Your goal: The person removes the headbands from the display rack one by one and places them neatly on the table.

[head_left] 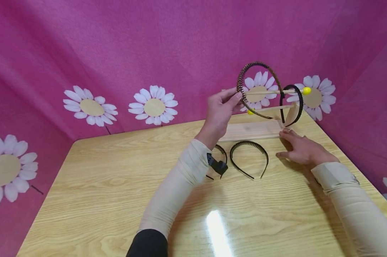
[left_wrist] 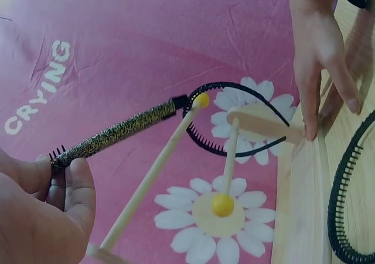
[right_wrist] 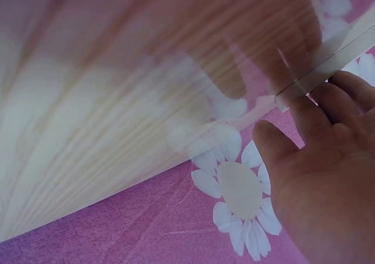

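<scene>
My left hand (head_left: 221, 109) pinches a toothed headband (left_wrist: 117, 129) with gold-and-black glitter between thumb and fingers. It is held up beside a wooden stand, overlapping the stand's upper rod (head_left: 264, 92) in the head view. A plain black toothed headband (left_wrist: 252, 88) hangs near the yellow-balled right end of that rod. My right hand (head_left: 304, 148) lies low at the right end of the stand's wooden base (head_left: 254, 130), fingers extended. In the right wrist view, its fingertips are right at the base's edge, some partly hidden behind it.
Two black toothed headbands lie on the table, one (head_left: 249, 142) in front of the base, the other (head_left: 224, 153) partly behind my left wrist. Yellow balls (head_left: 306, 90) cap the rods. A pink curtain (head_left: 193, 43) with white daisies stands behind the wood-grain table (head_left: 116, 185).
</scene>
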Tool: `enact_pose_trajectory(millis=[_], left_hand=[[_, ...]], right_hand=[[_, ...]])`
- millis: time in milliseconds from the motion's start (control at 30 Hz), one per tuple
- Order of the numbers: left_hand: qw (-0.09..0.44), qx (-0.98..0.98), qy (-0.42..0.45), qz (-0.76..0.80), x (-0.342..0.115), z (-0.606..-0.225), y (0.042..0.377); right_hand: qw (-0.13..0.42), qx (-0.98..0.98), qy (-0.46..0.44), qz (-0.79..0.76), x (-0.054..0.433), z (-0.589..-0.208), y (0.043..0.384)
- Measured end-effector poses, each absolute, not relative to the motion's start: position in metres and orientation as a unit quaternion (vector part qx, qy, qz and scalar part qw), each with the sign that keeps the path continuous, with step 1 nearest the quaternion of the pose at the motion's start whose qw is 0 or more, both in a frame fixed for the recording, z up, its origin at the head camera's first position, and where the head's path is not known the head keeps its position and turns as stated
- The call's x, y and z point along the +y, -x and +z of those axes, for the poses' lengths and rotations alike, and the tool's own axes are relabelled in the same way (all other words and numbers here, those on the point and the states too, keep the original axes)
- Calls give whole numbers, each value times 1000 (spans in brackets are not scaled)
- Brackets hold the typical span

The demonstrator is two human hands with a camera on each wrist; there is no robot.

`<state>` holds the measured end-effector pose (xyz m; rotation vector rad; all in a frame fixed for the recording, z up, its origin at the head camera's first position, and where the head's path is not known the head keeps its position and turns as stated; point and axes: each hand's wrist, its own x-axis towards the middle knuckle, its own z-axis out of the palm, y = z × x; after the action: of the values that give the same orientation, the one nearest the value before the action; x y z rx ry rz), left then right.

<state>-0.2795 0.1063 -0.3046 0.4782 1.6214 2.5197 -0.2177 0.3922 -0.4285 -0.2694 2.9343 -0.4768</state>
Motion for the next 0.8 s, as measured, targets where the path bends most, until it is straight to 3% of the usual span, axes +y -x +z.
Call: enact_pose_trajectory(millis=[600,800], left_hand=[[140,521,-98,836,56,-321,281],[137,528,-86,834,37,-327,284]], right_hand=[[76,981,95,-151,395,-430,218],[77,980,95,-155,394,-429,217]])
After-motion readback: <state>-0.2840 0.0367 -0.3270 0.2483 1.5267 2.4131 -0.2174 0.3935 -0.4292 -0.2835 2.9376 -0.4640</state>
